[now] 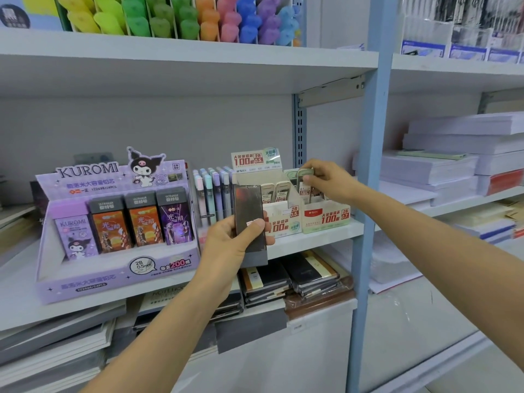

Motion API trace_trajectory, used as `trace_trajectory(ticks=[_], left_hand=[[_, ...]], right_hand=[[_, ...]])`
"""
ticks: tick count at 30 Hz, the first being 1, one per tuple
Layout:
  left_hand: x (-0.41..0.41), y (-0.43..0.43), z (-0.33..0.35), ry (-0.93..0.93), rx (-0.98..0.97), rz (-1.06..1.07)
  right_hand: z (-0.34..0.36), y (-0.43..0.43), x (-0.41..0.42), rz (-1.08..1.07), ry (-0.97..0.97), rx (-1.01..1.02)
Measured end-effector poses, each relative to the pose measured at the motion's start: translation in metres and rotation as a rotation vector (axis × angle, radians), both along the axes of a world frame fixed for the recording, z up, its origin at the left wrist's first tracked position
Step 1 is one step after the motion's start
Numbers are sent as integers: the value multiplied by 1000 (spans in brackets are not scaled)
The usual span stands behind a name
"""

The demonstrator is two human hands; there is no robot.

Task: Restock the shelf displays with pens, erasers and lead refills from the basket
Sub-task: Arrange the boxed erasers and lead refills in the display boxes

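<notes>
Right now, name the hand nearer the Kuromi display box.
Left. The left hand, gripping a dark case, is just right of the Kuromi display box; the right hand is farther right, pinching a refill pack.

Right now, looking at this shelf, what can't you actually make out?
Head view only:
- the basket: outside the frame.
- the dark pack in the left hand: glare and blur wipe out its print.
- the lead refill case pinched by the right hand: fingers cover most of it.
- the 0.7 box: the right hand hides how full it is.
- fine print on the Kuromi display: too small.
</notes>
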State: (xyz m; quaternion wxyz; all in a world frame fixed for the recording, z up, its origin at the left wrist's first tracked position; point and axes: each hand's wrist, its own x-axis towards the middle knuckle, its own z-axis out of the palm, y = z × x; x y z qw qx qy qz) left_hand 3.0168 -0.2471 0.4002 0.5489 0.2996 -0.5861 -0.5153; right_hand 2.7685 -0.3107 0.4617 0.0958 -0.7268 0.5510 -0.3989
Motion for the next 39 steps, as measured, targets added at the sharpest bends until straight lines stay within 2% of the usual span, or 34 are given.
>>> trace_trajectory(ticks=[3,6,7,9,12,14,18,21,25,28,30,33,36,38,39], left_hand=[[4,2,0,3,4,-13],[8,4,1,1,-5,-35],[9,5,1,4,-6,-42],[14,8,2,1,-1,-44],[21,13,5,-14,-1,-56],[28,18,7,-26,-4,-68],[51,26,11,-146,10,-27],[72,32,12,-195,20,77],[94,42,23,27,147,39],[109,49,28,143,204,-60],[116,52,26,80,150,-48],[122,55,15,-112,4,65],[132,56,7,-201,-97,205],[139,57,3,-330,-173,264],[142,59,2,-410,-207,281]], right_hand=[[-9,1,5,-38,22,37],[-6,10,17,-99,-45,-210],[-3,16,24,-73,-94,-298],[3,30,44,84,-172,-346],[5,50,78,395,-188,-160],[1,54,94,511,-196,-12],[-5,58,111,462,-355,-17],[-11,61,114,451,-348,-43],[-24,74,121,617,-99,140],[-33,81,136,580,-152,99],[-36,84,148,556,-262,102],[-39,88,161,566,-340,149],[-38,95,175,551,-189,165],[-36,96,186,500,-68,86],[-34,97,193,495,-72,53]])
